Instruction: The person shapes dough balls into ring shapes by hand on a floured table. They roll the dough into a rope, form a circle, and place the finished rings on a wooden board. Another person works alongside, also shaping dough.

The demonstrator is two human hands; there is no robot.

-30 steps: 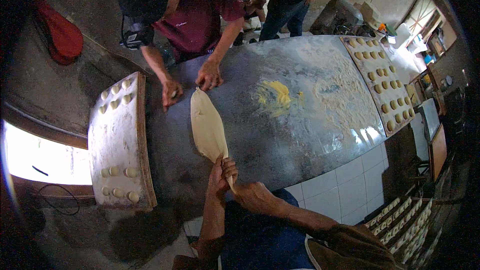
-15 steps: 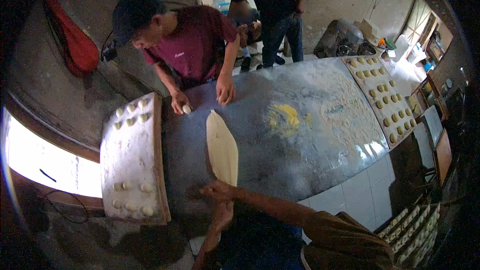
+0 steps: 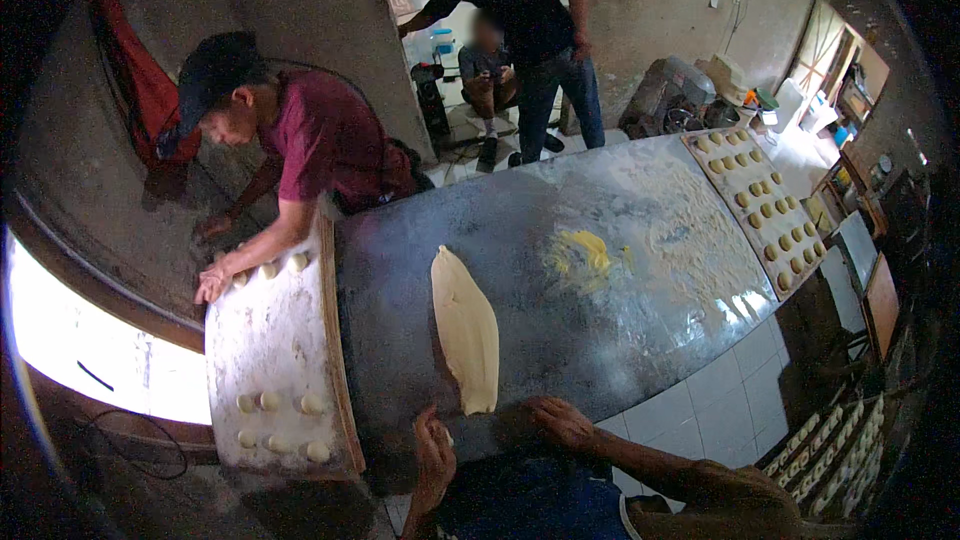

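Leaning in at the far left, a co-worker's hand (image 3: 212, 285) presses on a floured board (image 3: 275, 340) of small dough balls (image 3: 262, 402). Next comes the left hand (image 3: 433, 458) — fingers open, flat on the dark desk (image 3: 620, 340) — just beside the long stretched dough (image 3: 466, 328). The right hand (image 3: 563, 420) lies open too, near the dough's end.

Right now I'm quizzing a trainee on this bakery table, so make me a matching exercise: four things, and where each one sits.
Things:
1. stretched dough sheet
2. yellow smear
3. floured board
4. tray of dough balls

Places:
A. far right end of the table
B. left end of the table, under a co-worker's hand
C. centre of the table, beyond and to the right of the dough
D. just ahead of the person's own hands

Pairs: 1-D, 2-C, 3-B, 4-A
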